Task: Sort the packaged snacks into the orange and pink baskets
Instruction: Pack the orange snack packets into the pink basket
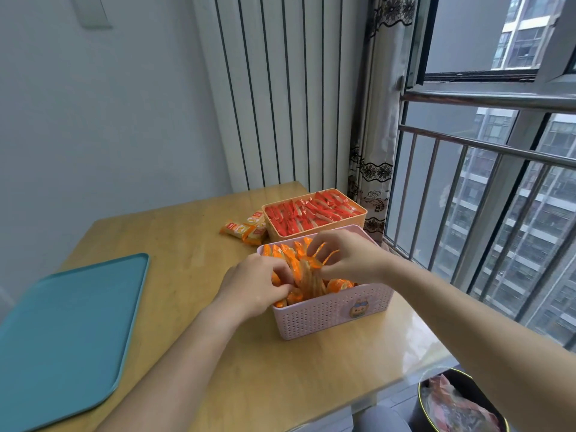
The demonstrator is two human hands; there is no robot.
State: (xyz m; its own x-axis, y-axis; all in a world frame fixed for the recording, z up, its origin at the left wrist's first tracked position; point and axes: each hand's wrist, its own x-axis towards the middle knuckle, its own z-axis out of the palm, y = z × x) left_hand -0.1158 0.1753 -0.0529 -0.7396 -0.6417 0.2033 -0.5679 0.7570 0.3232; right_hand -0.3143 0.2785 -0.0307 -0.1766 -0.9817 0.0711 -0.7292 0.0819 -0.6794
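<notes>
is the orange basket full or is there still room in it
Full, as far as shows: red packets fill the orange basket side to side, level with its rim.

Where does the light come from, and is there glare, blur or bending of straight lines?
Head view: daylight enters from the window at right; glare on the table edge beside the pink basket; radiator lines fan out from wide-angle distortion; left hand and right hand, gripping orange packets, look soft.

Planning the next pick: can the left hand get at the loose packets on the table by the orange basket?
Probably yes: the loose packets lie on the table just beyond the left hand, nothing between. It must first release the orange packets it grips in the pink basket.
</notes>
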